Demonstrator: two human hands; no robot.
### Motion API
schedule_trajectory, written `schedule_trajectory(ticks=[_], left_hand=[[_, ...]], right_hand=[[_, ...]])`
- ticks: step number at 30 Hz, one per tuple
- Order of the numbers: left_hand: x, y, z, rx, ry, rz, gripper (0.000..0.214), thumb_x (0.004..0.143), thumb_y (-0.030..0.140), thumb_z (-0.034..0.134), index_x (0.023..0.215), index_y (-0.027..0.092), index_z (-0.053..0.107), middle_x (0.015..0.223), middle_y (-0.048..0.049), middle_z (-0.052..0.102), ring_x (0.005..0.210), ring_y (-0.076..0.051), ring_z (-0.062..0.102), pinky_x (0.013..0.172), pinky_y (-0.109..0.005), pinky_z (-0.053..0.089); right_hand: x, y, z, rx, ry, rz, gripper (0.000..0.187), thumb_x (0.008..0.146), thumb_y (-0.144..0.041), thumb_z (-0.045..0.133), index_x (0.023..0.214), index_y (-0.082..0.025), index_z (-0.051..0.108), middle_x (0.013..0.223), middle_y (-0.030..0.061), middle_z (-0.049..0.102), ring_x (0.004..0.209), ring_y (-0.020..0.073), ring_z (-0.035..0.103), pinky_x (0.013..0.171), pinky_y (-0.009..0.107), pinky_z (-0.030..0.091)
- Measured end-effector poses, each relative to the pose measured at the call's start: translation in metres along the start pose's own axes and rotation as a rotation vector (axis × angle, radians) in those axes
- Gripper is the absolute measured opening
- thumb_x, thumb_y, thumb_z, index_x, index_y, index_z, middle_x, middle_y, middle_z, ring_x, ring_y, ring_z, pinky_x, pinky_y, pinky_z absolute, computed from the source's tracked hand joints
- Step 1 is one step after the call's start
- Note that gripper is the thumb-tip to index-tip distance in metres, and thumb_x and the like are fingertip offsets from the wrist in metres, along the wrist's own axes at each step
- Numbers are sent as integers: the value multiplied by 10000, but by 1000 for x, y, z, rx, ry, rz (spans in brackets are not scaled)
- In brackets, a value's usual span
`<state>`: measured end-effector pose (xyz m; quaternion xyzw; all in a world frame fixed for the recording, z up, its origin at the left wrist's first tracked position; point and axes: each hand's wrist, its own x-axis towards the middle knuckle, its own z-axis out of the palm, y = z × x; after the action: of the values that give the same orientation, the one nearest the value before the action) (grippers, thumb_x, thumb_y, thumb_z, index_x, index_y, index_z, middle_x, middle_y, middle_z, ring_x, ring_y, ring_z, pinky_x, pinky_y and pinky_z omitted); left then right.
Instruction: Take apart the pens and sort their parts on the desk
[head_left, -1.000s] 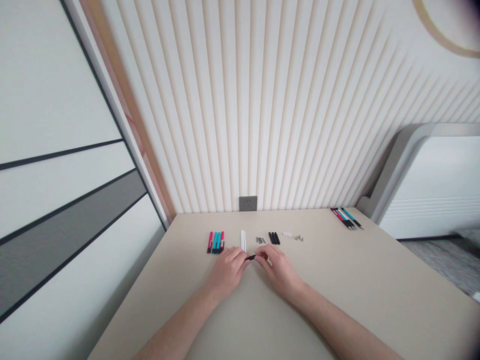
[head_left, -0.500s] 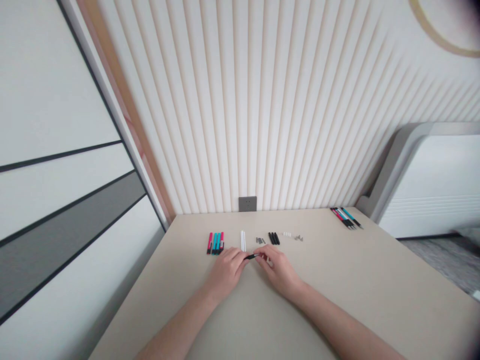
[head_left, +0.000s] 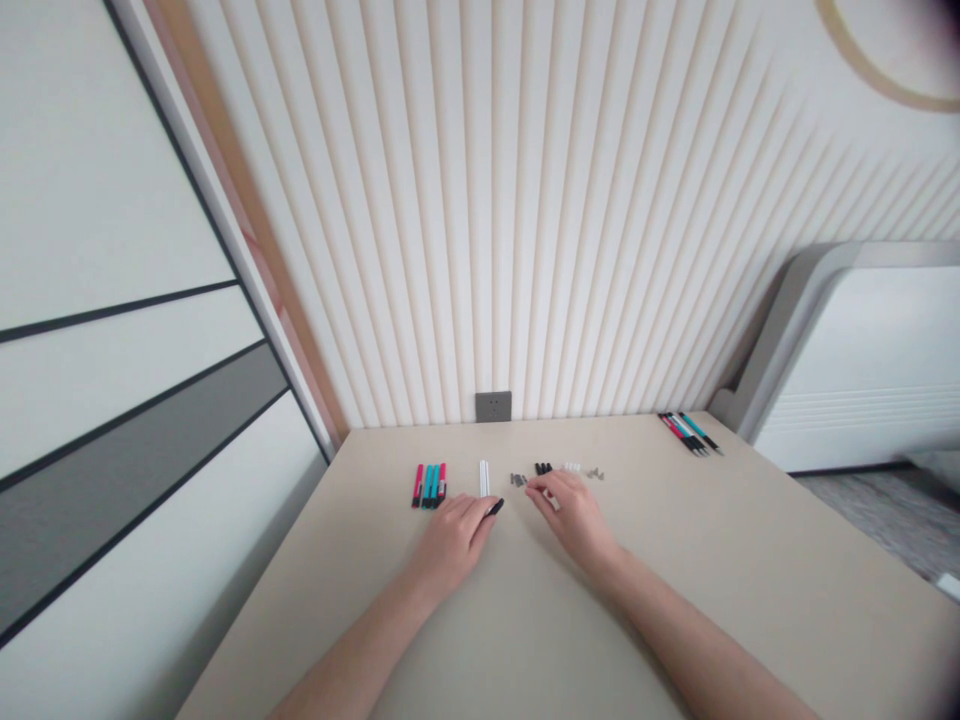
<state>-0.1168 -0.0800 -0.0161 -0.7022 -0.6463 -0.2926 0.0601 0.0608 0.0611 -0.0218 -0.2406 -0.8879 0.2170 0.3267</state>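
Observation:
My left hand is closed on a black pen part, which sticks out past the thumb and fingertips. Most of that part is hidden inside the hand. My right hand is apart from it, fingertips pinched together beside the small grey metal pieces. Anything between those fingertips is too small to make out. Beyond the right hand lie several black pen grips, partly covered by it. Thin white refills lie just past the left fingers.
Pink and blue pen barrels lie in a row at the left. Small white pieces and grey pieces sit to the right of the grips. Several pens lie at the table's far right corner. A socket is on the wall.
My right hand has come away from the black pen part and moved right and slightly forward, toward the small grey pieces. My left hand still holds the part, nearly in place.

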Motion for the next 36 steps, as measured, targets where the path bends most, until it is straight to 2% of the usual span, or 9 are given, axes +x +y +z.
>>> schedule_trajectory(ticks=[5, 8, 11, 15, 20, 25, 29, 33, 36], left_hand=[[0, 0, -1, -1, -32, 0, 286, 976, 191, 404, 1196, 214, 585, 938, -59, 677, 880, -203, 627, 804, -351, 497], [0, 0, -1, 8, -43, -3, 316, 965, 149, 393, 1196, 221, 596, 938, -63, 664, 880, -204, 619, 793, -346, 498], [0, 1, -1, -2, -26, -18, 307, 967, 165, 398, 1191, 223, 600, 970, -66, 666, 906, -206, 619, 814, -352, 500], [0, 1, -1, -11, -1, -20, 298, 972, 196, 400, 1200, 222, 590, 987, -66, 675, 924, -203, 622, 839, -358, 501], [0, 1, 1, -5, -13, -32, 276, 971, 207, 406, 1187, 228, 576, 1010, -60, 679, 938, -209, 627, 852, -379, 506], [-1, -1, 2, -13, -6, -58, 338, 962, 231, 445, 1296, 225, 490, 1034, -63, 682, 953, -213, 644, 863, -380, 520], [-1, -3, 5, -11, 13, -59, 320, 958, 258, 468, 1271, 213, 520, 984, -63, 691, 929, -216, 660, 844, -374, 535], [-1, -3, 5, 7, 10, -67, 293, 961, 270, 475, 1237, 203, 547, 982, -68, 693, 927, -222, 662, 841, -380, 538], [-1, -3, 4, 3, 1, -74, 295, 957, 261, 484, 1240, 200, 544, 987, -68, 692, 932, -220, 660, 842, -377, 537]], right_hand=[[15, 36, -32, -325, -27, 156, 244, 954, -293, 460, 932, -213, 690, 929, 77, 706, 901, 220, 619, 837, 335, 425], [18, 54, -47, -480, -122, 274, 230, 942, -248, 465, 917, -206, 690, 950, 77, 711, 926, 219, 632, 815, 316, 409], [16, 62, -56, -584, -221, 356, 199, 917, -209, 486, 971, -198, 677, 968, 87, 717, 930, 229, 647, 777, 314, 399], [12, 64, -57, -680, -275, 426, 238, 904, -138, 454, 1039, -200, 640, 960, 100, 720, 903, 236, 663, 732, 314, 388], [10, 63, -53, -733, -298, 450, 251, 892, -97, 439, 1045, -193, 614, 949, 115, 716, 910, 241, 666, 727, 310, 383], [9, 64, -49, -731, -304, 443, 228, 901, -106, 455, 1066, -190, 590, 962, 117, 712, 938, 240, 664, 745, 309, 386], [9, 65, -48, -734, -303, 456, 208, 903, -145, 513, 1097, -195, 571, 964, 107, 711, 949, 248, 666, 736, 310, 388], [8, 60, -50, -743, -259, 430, 240, 888, -203, 594, 1126, -195, 569, 973, 103, 709, 956, 258, 660, 743, 320, 392], [9, 51, -49, -732, -194, 356, 223, 900, -200, 586, 1124, -199, 589, 985, 103, 705, 961, 253, 650, 768, 327, 392]])
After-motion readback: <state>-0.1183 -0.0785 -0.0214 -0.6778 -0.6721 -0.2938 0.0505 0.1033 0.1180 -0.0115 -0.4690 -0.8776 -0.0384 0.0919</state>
